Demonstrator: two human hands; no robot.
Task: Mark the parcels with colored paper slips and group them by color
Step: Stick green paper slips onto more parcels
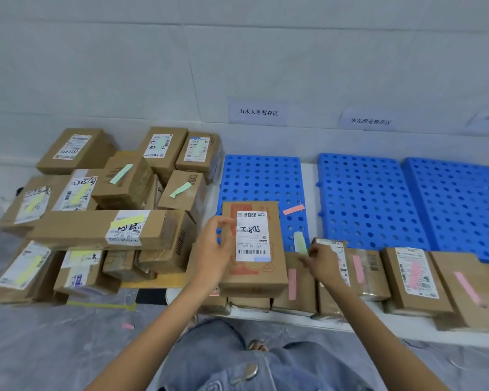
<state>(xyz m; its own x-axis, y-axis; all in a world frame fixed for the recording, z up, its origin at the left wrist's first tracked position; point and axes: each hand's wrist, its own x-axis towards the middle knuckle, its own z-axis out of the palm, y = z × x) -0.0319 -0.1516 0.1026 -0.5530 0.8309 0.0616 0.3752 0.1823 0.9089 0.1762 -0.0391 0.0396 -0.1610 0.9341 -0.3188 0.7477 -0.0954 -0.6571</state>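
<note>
My left hand (213, 249) grips the left edge of a brown parcel (253, 273) with a white shipping label, held tilted above the row of parcels in front of me. My right hand (321, 262) pinches a pale green paper slip (299, 242) just right of that parcel. A loose pink slip (293, 209) lies on the left blue pallet (261, 176). Parcels with pink slips (414, 273) line the front right. The pile at left (102, 198) carries green and yellow slips.
Two more blue perforated pallets (367, 198) lie to the right against the wall, under paper signs (258, 112). A small pink scrap (127, 325) lies on the plastic-covered floor. My denim-clad legs are at the bottom.
</note>
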